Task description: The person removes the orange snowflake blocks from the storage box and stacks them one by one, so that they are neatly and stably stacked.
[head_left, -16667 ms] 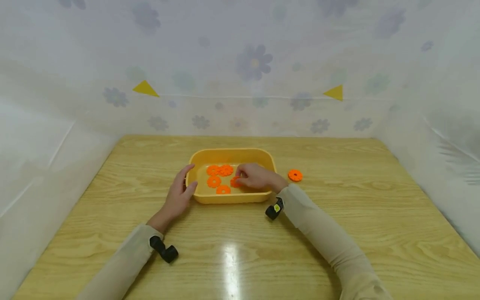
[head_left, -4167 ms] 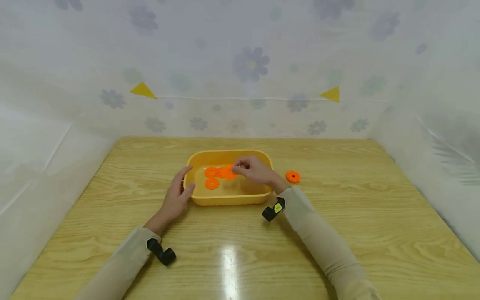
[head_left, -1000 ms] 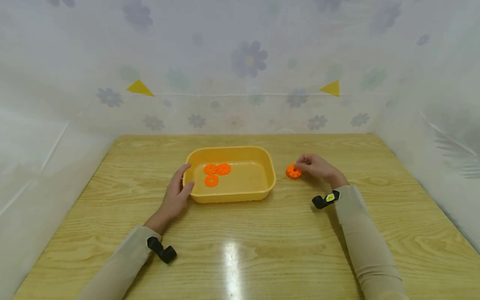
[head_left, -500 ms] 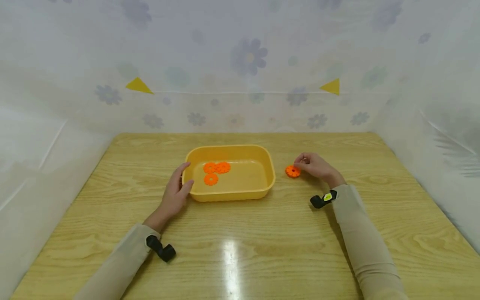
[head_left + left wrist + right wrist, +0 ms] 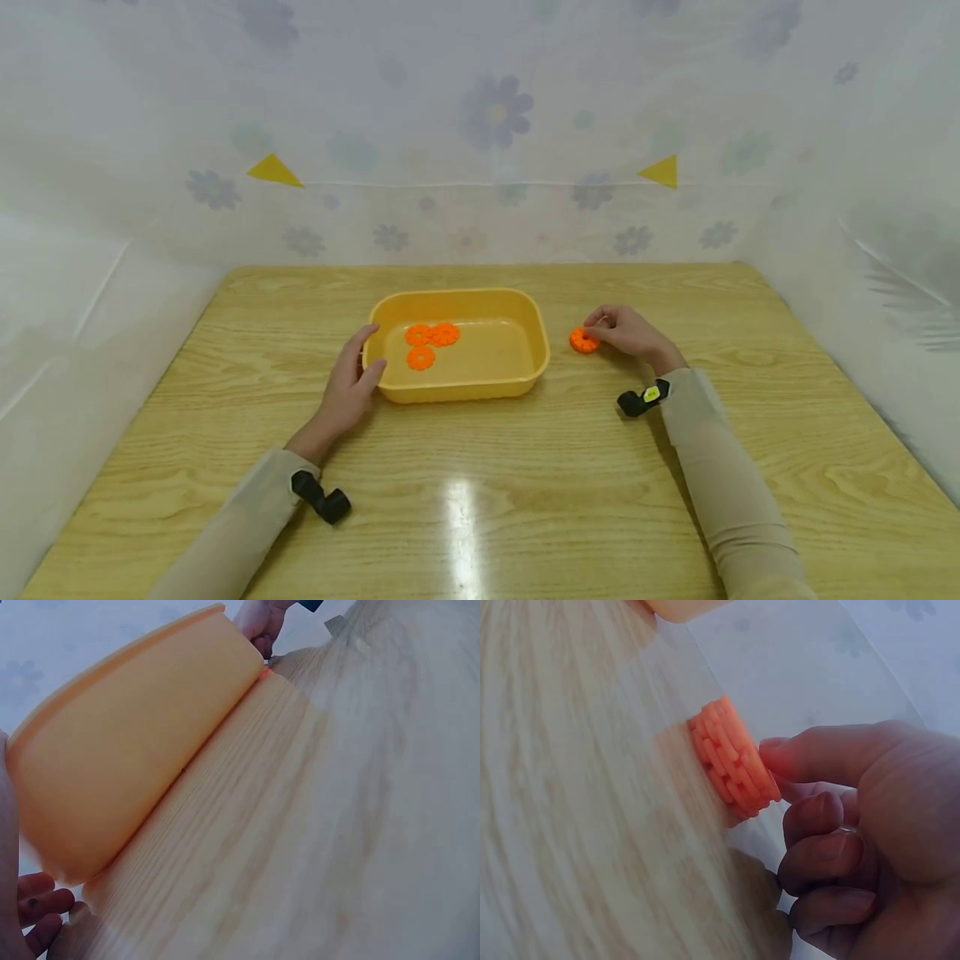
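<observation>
At the left end of a yellow plastic tub [image 5: 457,392], my left hand [image 5: 347,392] holds the wall, thumb and forefinger at the rim. In the left wrist view its other fingers [image 5: 46,904] are bent beside the tub's lower corner. Several orange flower-shaped discs [image 5: 421,358] lie flat inside the tub on the left, some overlapping. Right of the tub, a stack of the same orange discs [image 5: 731,761] stands on the table. My right hand [image 5: 633,335] pinches the top disc between thumb and forefinger; its other fingers are curled in. The forefinger's tip is partly hidden behind the stack.
A wood-grain table [image 5: 465,467] carries everything. A pale flower-printed curtain [image 5: 480,167] encloses its back and sides, with two yellow triangles [image 5: 660,172] on it. Each wrist wears a small black camera [image 5: 322,497].
Earlier, the right hand was in the tub among more discs; fewer lie there now. It moved right to the stack, which has grown taller, and the disc now sits in line. The left hand stays put.
</observation>
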Tool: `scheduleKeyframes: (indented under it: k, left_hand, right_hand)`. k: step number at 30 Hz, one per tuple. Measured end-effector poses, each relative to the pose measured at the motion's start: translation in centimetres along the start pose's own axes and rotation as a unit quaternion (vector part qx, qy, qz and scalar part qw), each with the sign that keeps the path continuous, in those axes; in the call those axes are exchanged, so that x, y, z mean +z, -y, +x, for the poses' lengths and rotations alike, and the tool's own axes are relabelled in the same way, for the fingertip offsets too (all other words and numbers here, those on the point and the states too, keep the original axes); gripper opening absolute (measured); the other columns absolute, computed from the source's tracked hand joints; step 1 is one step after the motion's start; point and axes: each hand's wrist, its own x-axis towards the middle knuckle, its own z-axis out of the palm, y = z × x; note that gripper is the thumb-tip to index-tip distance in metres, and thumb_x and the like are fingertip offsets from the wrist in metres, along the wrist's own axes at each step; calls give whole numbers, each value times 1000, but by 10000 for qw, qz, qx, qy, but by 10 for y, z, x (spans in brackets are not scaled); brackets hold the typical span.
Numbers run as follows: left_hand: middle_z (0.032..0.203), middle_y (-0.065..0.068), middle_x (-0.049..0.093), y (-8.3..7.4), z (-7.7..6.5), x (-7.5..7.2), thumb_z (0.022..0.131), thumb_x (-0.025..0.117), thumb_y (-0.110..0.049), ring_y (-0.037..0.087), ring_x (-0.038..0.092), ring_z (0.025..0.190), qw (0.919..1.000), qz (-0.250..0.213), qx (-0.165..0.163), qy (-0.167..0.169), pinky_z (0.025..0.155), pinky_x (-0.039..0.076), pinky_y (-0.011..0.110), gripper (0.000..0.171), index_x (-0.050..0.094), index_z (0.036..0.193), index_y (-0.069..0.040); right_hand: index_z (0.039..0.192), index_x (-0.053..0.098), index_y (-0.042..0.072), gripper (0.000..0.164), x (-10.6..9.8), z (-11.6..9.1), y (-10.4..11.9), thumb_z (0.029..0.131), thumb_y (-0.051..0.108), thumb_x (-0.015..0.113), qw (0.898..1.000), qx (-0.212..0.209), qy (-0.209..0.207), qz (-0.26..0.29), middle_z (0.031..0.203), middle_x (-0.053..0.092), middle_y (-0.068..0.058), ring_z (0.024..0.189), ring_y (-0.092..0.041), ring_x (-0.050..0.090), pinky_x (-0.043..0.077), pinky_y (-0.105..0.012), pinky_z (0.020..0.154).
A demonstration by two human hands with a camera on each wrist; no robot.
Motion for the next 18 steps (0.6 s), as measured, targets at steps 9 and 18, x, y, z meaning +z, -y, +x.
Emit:
scheduleKeyframes:
  k: [9, 18]
  left_hand:
    - [141, 35, 37, 0, 1, -1, 97, 48, -1, 41, 48, 108, 10000, 61, -51, 5, 80, 34, 7, 49, 33, 142, 11]
    - [140, 37, 37, 0, 0, 0, 96, 49, 1, 43, 48, 107, 9999, 27, 102, -29, 80, 34, 6, 49, 34, 141, 13]
  right_hand:
    - [110, 60, -7, 27, 1, 3, 1, 100, 16, 50, 10000, -24, 1, -93, 96, 63, -17, 82, -23, 52, 39, -33, 76]
    - [115, 58, -2, 34, 1, -1, 1, 102, 27, 48, 9997, 167, -31, 147, 115, 60, -21, 102, -31, 55, 41, -39, 88]
